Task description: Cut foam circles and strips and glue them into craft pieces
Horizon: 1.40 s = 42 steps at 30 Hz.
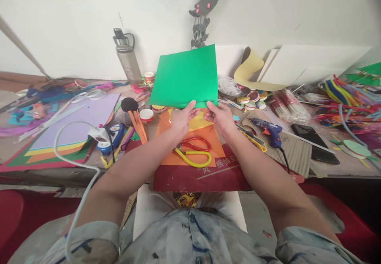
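A green sheet of craft paper (186,75) is held up over the table by its near edge, where a narrow strip looks folded. My left hand (183,117) pinches that edge near its middle, thumb on top. At the edge's right end, my right hand (218,115) grips it the same way. Beneath my hands lie orange paper (166,149) and a yellow piece (198,124). Scissors with one red and one yellow handle (195,159) rest on the orange paper, their blades partly hidden by my left wrist. All this lies on a dark red board (178,180).
Stacked coloured sheets (74,121) and a power strip (110,139) lie left. A bottle (127,58) stands behind. To the right are a yellow cutter (253,139), a blue glue gun (270,131), a black phone (315,143) and pipe cleaners (339,97). A white cable (89,192) hangs over the front edge.
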Each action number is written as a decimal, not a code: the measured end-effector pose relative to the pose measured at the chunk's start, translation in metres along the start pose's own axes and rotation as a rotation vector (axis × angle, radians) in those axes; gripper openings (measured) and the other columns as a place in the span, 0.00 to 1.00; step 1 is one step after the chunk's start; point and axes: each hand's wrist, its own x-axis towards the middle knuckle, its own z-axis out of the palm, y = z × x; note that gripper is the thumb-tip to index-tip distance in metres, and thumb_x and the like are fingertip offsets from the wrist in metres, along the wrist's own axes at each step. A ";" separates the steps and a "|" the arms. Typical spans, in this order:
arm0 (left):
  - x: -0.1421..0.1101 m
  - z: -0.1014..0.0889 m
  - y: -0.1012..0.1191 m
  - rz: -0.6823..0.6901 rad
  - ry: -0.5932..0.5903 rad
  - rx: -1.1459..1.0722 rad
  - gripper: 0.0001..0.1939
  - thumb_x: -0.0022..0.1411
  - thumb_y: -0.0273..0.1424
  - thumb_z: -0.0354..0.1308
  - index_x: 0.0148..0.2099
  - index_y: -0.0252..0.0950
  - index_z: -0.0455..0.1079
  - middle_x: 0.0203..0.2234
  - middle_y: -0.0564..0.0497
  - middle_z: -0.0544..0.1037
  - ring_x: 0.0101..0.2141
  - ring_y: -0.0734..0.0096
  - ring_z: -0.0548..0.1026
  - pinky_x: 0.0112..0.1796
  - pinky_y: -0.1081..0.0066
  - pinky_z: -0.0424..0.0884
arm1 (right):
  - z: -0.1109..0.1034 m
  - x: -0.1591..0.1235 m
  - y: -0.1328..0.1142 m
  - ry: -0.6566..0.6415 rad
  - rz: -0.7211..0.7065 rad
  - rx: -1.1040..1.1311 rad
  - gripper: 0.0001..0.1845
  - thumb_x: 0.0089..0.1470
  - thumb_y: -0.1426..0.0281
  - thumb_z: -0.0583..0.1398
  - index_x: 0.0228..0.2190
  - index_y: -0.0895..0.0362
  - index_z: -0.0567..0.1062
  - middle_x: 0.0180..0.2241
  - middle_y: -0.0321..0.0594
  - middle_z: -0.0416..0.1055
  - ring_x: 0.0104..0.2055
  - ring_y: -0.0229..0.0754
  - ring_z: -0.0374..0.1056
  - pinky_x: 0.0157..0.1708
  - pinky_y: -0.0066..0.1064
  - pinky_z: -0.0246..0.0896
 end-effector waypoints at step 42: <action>0.009 -0.006 -0.004 0.112 -0.073 -0.045 0.19 0.48 0.23 0.82 0.36 0.33 0.75 0.29 0.55 0.83 0.28 0.75 0.81 0.36 0.70 0.82 | 0.005 -0.006 -0.011 0.044 -0.041 0.073 0.20 0.47 0.63 0.81 0.26 0.57 0.78 0.19 0.30 0.75 0.20 0.32 0.72 0.26 0.23 0.77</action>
